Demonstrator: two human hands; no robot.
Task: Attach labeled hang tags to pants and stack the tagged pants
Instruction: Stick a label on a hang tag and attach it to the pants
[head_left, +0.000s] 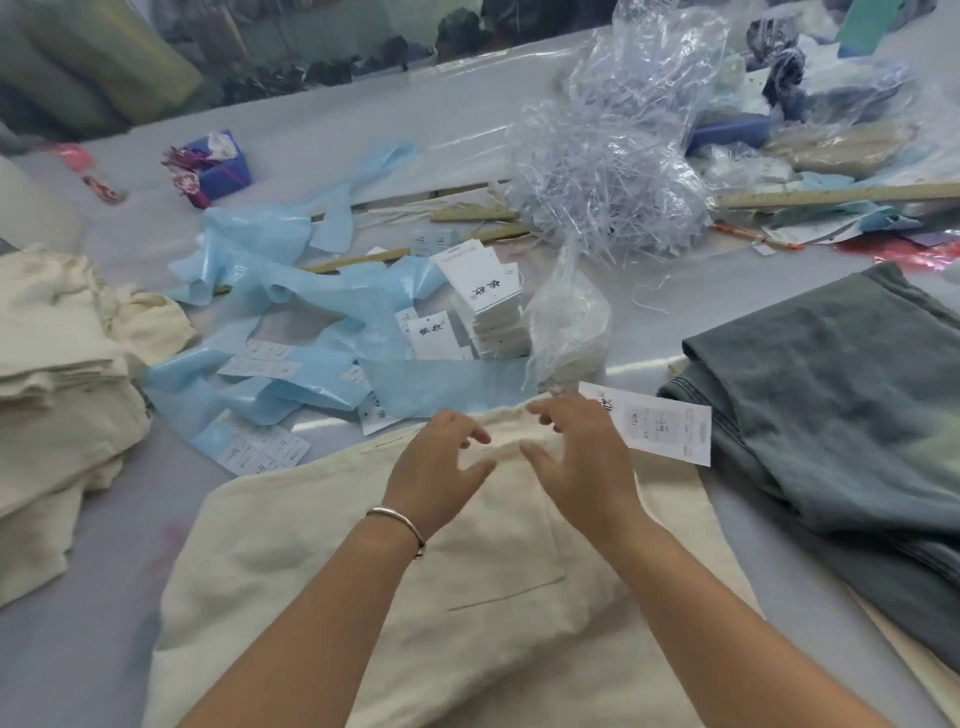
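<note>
cream pants (363, 597) spread nearest on the table (104, 649), waistband hovered over by left hand (436, 467) and right hand (576, 457), fingers spread and loosely curled, nothing pinched; hang tag (660, 421) seen at waistband, attachment unclear; cream stack (57, 374) judged done.

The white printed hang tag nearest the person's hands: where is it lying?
In the head view, the white printed hang tag lies beside the right hand, between the cream pants and the grey-green folded pants.
</note>
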